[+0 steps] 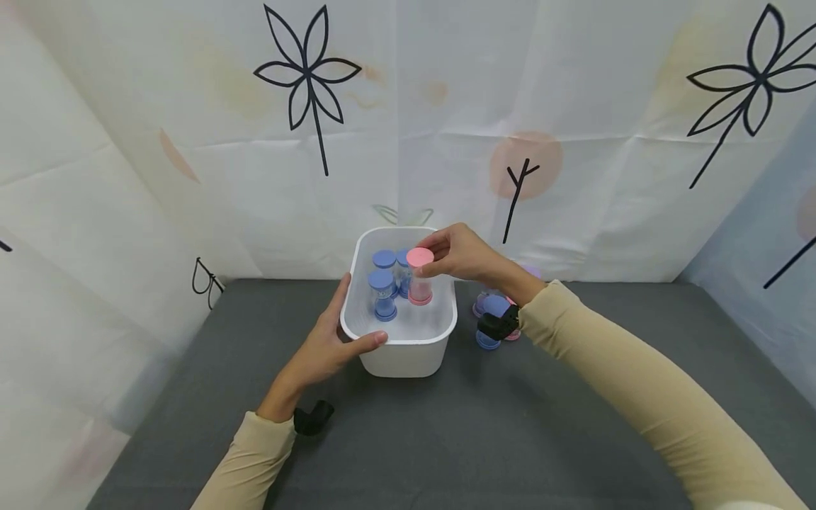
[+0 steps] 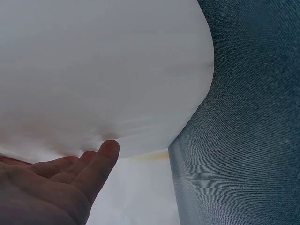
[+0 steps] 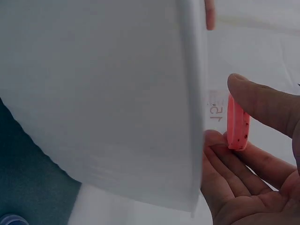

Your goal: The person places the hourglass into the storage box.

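A white tub [image 1: 408, 361] stands on the dark tabletop, with three blue-capped sand timers [image 1: 381, 281] upright inside. My right hand [image 1: 462, 255] reaches over the tub's right rim and pinches the pink cap of a clear sand timer [image 1: 420, 258] between thumb and fingers. That timer is upright within the tub; whether its base touches the floor I cannot tell. In the right wrist view the pink cap shows between thumb and fingers, beyond the tub's wall. My left hand [image 1: 328, 347] rests at the tub's near-left corner, thumb on the front rim, straight fingers along the outer left wall [image 2: 117, 84].
To the right of the tub, several more sand timers [image 1: 495, 306] with blue, pink and purple caps are partly hidden by my right wrist. Behind the tub hangs a pale cloth [image 1: 408, 170] with plant drawings. Dark cloth [image 1: 414, 439] covers the tabletop.
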### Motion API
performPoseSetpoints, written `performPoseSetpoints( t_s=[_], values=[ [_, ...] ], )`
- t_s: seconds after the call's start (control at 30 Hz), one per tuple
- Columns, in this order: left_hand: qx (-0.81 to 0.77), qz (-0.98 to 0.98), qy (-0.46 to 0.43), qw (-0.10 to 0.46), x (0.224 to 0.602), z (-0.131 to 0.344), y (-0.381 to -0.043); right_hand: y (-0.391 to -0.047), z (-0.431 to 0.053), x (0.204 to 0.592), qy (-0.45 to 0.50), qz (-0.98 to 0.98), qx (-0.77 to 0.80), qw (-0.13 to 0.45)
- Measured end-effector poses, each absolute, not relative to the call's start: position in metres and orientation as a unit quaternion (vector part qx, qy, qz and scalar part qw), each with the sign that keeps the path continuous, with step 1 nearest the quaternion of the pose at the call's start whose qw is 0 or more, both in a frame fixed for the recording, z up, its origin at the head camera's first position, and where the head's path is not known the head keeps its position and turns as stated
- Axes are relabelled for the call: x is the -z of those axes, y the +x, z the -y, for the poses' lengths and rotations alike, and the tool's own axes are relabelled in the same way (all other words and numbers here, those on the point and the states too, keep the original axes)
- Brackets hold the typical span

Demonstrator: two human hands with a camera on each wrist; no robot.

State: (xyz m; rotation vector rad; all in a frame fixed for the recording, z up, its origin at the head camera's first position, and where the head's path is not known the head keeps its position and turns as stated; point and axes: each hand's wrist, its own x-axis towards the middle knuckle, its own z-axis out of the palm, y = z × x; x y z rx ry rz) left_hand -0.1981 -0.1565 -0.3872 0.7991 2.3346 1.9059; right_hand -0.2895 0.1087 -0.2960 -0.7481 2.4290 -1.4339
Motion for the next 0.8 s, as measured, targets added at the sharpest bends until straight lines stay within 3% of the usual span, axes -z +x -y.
performPoseSetpoints(
  t_s=[0.8],
  values=[
    [-0.612, -0.750, 0.250, 0.018, 0.387, 0.158, -0.198, -0.307, -0.081, 0.303, -0.258, -0.904, 0.327, 0.093]
  ],
)
